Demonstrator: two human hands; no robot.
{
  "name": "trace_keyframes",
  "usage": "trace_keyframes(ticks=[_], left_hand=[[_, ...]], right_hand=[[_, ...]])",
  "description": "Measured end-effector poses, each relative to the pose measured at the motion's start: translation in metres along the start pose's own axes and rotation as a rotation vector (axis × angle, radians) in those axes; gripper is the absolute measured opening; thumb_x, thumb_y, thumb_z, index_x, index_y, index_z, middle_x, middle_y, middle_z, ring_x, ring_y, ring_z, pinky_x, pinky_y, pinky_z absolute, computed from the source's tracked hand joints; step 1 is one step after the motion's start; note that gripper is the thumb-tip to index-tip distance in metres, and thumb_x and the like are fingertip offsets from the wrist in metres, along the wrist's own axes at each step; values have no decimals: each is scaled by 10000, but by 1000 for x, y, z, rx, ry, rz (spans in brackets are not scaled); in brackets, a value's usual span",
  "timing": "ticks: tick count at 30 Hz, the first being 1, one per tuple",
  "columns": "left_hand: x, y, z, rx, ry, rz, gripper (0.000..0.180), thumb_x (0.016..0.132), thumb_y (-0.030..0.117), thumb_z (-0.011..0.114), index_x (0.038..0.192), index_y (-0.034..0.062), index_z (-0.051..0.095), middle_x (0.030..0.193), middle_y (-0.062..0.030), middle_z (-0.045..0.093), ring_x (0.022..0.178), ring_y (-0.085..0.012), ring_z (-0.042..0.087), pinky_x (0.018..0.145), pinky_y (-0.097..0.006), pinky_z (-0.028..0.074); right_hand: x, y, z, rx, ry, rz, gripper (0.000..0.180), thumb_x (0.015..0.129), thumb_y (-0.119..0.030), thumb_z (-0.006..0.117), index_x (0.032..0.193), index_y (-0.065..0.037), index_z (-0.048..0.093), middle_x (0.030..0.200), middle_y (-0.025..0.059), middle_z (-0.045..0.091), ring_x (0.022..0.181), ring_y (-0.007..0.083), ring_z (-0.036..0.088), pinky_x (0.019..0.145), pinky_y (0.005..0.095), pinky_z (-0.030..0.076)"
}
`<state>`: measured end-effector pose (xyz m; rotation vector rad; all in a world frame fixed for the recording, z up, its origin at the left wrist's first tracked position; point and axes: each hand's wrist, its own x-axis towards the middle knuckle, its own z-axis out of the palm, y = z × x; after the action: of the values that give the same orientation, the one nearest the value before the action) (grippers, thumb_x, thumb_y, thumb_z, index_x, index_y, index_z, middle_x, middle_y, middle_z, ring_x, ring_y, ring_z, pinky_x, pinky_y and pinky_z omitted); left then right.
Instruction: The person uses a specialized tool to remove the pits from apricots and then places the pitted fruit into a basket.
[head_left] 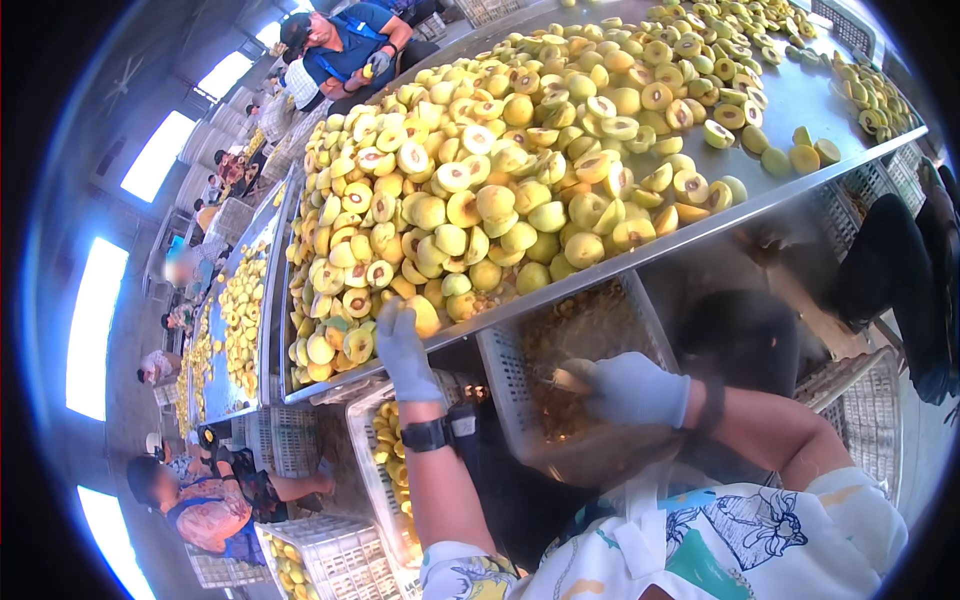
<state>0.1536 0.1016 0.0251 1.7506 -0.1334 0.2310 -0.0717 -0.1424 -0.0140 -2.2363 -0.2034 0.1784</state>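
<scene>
Yellow peach halves (500,190) lie heaped across a long steel table (800,95), where a person in grey gloves works at the near edge. Reaching up and ahead, the left hand (403,350) has its fingers curled over one peach (424,312) at the rim of the pile, gripping it where the heap slopes low enough to be picked from. Lower down and off to the side of that hand, the right hand (630,390) is closed on a small tool (570,380), which appears to be a pitting knife, though its blade end is too small to make out. It hangs over a white slatted crate (500,370) under the table lip, apparently so that trimmings fall straight in; the crate holds brownish pits and scraps (575,335). Just below the left hand, beside the wrist, a second crate (365,450) holds yellow fruit pieces (390,440). Beyond the fingertips, across the heap, a co-worker in blue (345,45) sits at the far side, and further along other workers tend similar tables
</scene>
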Motion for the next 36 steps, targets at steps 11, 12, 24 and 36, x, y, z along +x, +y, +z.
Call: trace_keyframes(ticks=[11, 12, 24, 36], left_hand=[[37, 40, 175, 759, -282, 674, 536, 790, 231, 745, 1223, -32, 567, 1128, -248, 614, 1064, -405, 583, 900, -449, 495], [37, 38, 182, 886, -323, 675, 523, 786, 241, 749, 1198, -28, 575, 1107, -246, 617, 1046, -407, 590, 892, -445, 501], [-111, 44, 90, -912, -361, -767, 423, 974, 348, 421, 1127, -14, 575, 1013, -216, 658, 923, -325, 649, 855, -427, 539], [-150, 42, 93, -773, -221, -505, 370, 986, 321, 444, 1138, 16, 590, 1063, -175, 661, 970, -301, 642, 900, -423, 530]], right_hand=[[-3, -13, -19, 84, 166, -83, 478, 844, -219, 623, 1289, -73, 528, 900, 197, 676, 804, 378, 665, 714, 443, 536], [-4, -14, -23, 77, 184, -54, 459, 843, -212, 629, 1268, -68, 537, 899, 198, 674, 811, 380, 664, 719, 441, 536], [2, -13, -24, 102, 406, -11, 295, 828, -242, 659, 1031, -51, 563, 821, 197, 653, 774, 401, 648, 671, 459, 524], [11, -12, 2, -70, 316, -24, 345, 871, -311, 652, 1025, -22, 541, 781, 185, 663, 717, 380, 664, 628, 444, 537]])
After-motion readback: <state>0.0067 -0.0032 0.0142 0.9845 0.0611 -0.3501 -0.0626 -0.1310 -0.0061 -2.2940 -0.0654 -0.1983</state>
